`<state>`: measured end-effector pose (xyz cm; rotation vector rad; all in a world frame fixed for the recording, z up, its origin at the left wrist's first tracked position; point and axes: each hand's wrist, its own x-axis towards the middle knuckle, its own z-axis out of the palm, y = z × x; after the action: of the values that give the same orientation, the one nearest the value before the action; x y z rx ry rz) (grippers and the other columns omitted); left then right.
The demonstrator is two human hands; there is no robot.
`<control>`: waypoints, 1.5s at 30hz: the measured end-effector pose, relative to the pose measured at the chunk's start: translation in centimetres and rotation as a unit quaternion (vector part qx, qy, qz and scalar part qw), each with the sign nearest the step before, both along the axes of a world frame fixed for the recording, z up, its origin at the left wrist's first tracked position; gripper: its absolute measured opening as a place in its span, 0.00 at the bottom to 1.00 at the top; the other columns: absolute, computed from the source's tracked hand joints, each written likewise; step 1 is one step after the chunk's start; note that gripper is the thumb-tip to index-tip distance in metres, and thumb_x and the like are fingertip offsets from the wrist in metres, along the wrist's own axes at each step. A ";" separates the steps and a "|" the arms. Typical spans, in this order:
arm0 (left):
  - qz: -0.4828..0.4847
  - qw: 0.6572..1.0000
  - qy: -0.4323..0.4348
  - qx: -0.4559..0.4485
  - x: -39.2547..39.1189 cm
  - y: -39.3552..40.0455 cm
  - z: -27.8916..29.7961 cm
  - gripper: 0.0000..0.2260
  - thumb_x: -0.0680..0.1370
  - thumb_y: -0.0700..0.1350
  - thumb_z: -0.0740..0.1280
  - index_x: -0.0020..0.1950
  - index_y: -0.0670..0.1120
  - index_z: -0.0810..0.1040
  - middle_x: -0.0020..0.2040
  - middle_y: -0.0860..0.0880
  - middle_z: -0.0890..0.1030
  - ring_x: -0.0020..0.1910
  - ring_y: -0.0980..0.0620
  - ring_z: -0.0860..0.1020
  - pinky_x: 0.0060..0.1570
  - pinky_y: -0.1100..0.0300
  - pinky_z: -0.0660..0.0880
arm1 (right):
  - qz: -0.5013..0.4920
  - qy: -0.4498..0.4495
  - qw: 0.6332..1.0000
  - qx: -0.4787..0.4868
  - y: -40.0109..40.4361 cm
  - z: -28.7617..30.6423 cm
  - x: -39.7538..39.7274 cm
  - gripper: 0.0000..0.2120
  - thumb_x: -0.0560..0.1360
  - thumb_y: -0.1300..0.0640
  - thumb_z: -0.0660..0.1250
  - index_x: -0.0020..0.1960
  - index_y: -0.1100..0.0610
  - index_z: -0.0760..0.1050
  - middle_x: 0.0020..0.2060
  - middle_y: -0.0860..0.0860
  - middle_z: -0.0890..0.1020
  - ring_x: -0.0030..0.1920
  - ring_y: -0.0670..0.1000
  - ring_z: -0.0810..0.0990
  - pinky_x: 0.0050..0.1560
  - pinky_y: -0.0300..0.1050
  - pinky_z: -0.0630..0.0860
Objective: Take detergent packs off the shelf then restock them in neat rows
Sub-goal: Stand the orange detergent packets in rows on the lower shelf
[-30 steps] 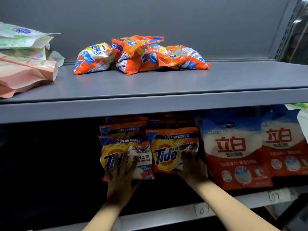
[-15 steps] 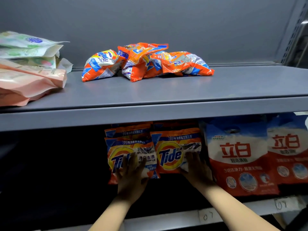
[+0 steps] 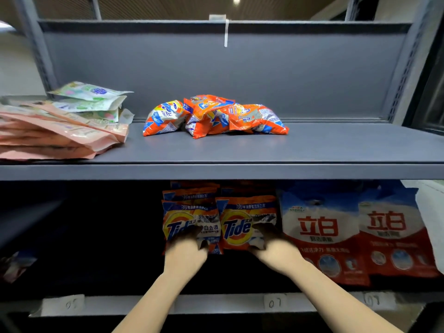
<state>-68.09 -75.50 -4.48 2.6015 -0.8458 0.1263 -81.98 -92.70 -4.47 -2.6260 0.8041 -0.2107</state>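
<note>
Two upright rows of Tide packs [image 3: 245,223] are seen in the lower centre of the frame, on the lower shelf [image 3: 168,305], their long axes vertical and their faces turned outward. The left front pack [image 3: 189,224] is touched at its lower part by the left hand [image 3: 185,255], the right front pack by the right hand [image 3: 276,251]; each hand is nearest its own row. Whether the fingers are curled round the packs cannot be told, since they are blurred and in shadow. Loose packs [image 3: 213,117] are heaped on the upper shelf [image 3: 336,150], above centre. Against the earlier frame, the hands sit lower on the packs.
</note>
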 end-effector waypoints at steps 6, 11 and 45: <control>-0.033 0.980 -0.136 -0.145 -5.3 2.0 5.4 0.14 0.76 0.53 0.61 0.55 0.48 0.78 0.48 0.53 0.80 0.49 0.51 0.78 0.53 0.56 0.72 | 0.026 -0.115 0.989 -0.088 3.2 5.5 -4.4 0.22 0.76 0.40 0.60 0.64 0.52 0.70 0.55 0.48 0.77 0.57 0.50 0.76 0.51 0.43 0.73; -0.053 0.931 -0.229 -0.280 -7.2 3.0 11.2 0.08 0.70 0.51 0.60 0.39 0.50 0.76 0.34 0.56 0.76 0.35 0.55 0.73 0.40 0.59 0.68 | 0.084 -0.242 0.964 -0.073 4.7 10.9 -6.4 0.10 0.74 0.42 0.64 0.47 0.46 0.78 0.42 0.41 0.81 0.46 0.41 0.79 0.47 0.43 0.77; 0.006 0.978 -0.090 -0.187 11.6 -12.6 24.8 0.18 0.78 0.44 0.55 0.67 0.51 0.72 0.67 0.44 0.71 0.62 0.39 0.72 0.55 0.49 0.70 | -0.119 -0.142 0.963 -0.195 -8.5 24.5 12.5 0.10 0.78 0.56 0.56 0.51 0.56 0.76 0.54 0.56 0.78 0.55 0.58 0.75 0.42 0.45 0.66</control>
<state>-56.51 -88.10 20.36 2.2634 -0.7810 0.4828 -69.52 -101.23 19.98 -2.7491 1.0611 -0.8725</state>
